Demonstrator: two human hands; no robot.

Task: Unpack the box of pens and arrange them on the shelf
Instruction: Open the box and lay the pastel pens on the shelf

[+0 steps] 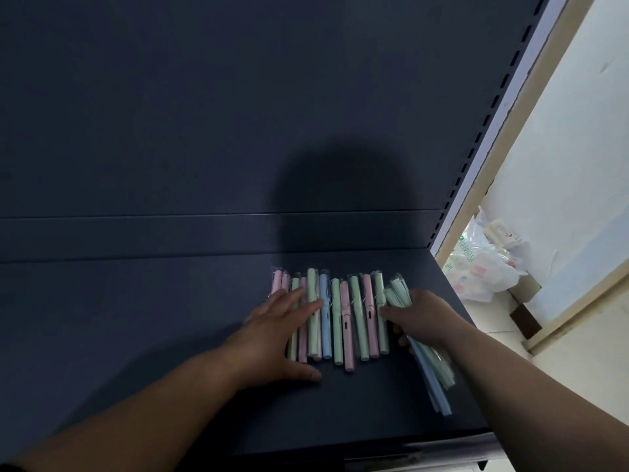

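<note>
Several pastel pens [343, 318] in clear sleeves, pink, green and blue, lie side by side in a row on the dark shelf [136, 318]. My left hand [275, 338] lies flat on the left end of the row, its straight fingers resting across the pens. My right hand [422, 315] grips a bundle of green and blue pens [432, 373] at the right end of the row; the bundle sticks out towards me below the hand. No box is in view.
The shelf's dark back panel [204, 114] rises behind the pens. A slotted upright [490, 137] runs along the shelf's right side. Beyond it, a white plastic bag [483, 264] lies on the floor by a pale wall.
</note>
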